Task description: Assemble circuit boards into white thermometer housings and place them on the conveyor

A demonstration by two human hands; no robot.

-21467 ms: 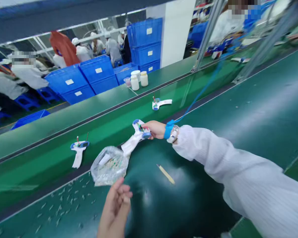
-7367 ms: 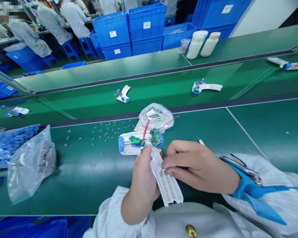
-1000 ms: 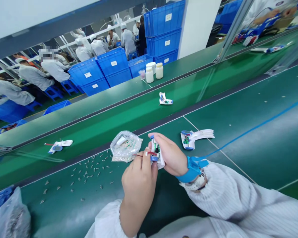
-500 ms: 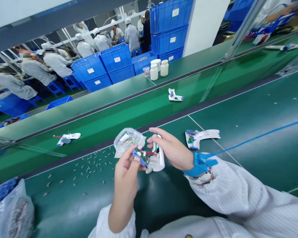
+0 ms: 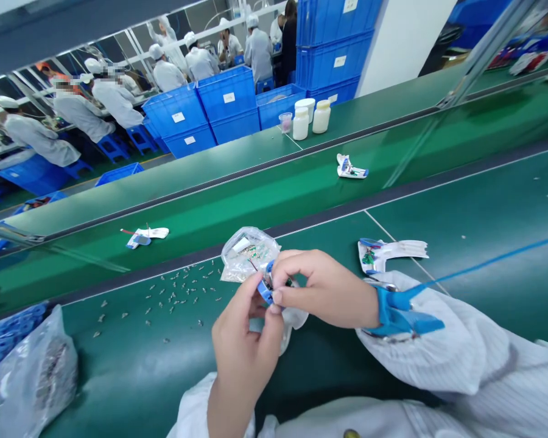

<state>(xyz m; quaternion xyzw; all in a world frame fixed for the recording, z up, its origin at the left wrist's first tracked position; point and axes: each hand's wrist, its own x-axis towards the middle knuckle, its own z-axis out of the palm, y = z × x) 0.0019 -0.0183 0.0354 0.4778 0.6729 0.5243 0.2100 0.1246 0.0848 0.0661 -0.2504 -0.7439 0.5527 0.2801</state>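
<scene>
Both hands hold a white gun-shaped plastic housing with a blue-rimmed head, pinching it between their fingertips. My left hand grips the head from below, and my right hand closes over it from the right, so the circuit board inside is mostly hidden. Just behind the fingers lies a clear plastic bag of small green boards. Small metal parts are scattered to the left. Another white housing with a green board lies to the right of my right hand.
My hands work over a dark green belt. A clear bag of metal parts lies at the lower left. Further white housings ride the brighter belt beyond. White bottles, stacked blue crates and co-workers in white stand behind.
My hands have come together over the housing, and my right hand now closes on its head. The housing has turned, hiding the board, and the view has shifted slightly.
</scene>
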